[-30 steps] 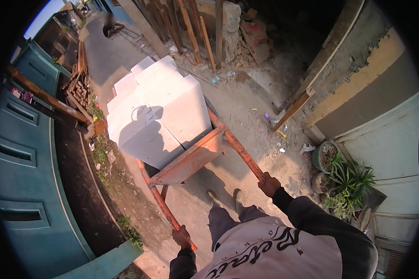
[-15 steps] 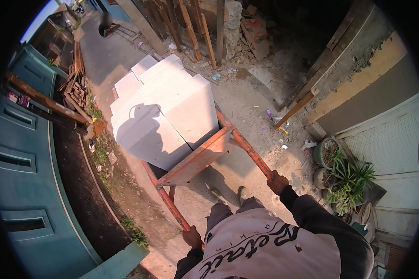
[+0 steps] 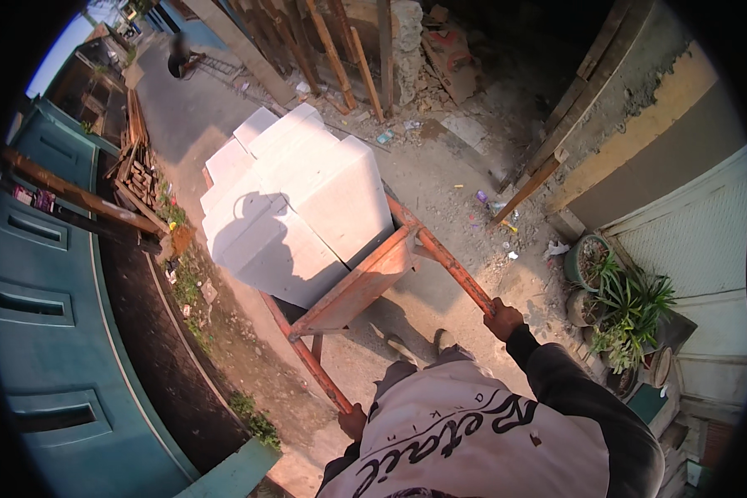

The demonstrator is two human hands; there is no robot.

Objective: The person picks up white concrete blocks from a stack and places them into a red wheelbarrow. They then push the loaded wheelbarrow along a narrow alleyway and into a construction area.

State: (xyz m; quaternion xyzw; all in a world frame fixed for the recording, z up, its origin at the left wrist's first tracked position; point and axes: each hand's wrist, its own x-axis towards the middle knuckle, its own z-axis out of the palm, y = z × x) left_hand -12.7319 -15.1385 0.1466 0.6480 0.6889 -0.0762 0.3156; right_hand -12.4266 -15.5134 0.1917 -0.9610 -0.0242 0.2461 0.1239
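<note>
An orange, scuffed metal cart (image 3: 353,290) holds stacked white rectangular blocks (image 3: 336,191), with my head's shadow falling across them. My left hand (image 3: 353,420) is wrapped round the end of the left bar handle (image 3: 324,376), low in the picture and partly behind my shirt. My right hand (image 3: 501,318) grips the right bar handle (image 3: 452,266), right of centre. Below the cart, my booted feet show on the sunlit concrete path.
A teal wall (image 3: 50,332) lines the left, with stacked timber (image 3: 133,149) farther along. Another person (image 3: 178,58) crouches up the alley beside a ladder (image 3: 220,66). Rubble (image 3: 444,75), leaning planks (image 3: 531,187), potted plants (image 3: 622,307) and a white door (image 3: 685,241) line the right.
The cart, blocks and both my hands have shifted rightward in the picture over the last second, the right hand also slightly upward. Both grips stay closed on the handles.
</note>
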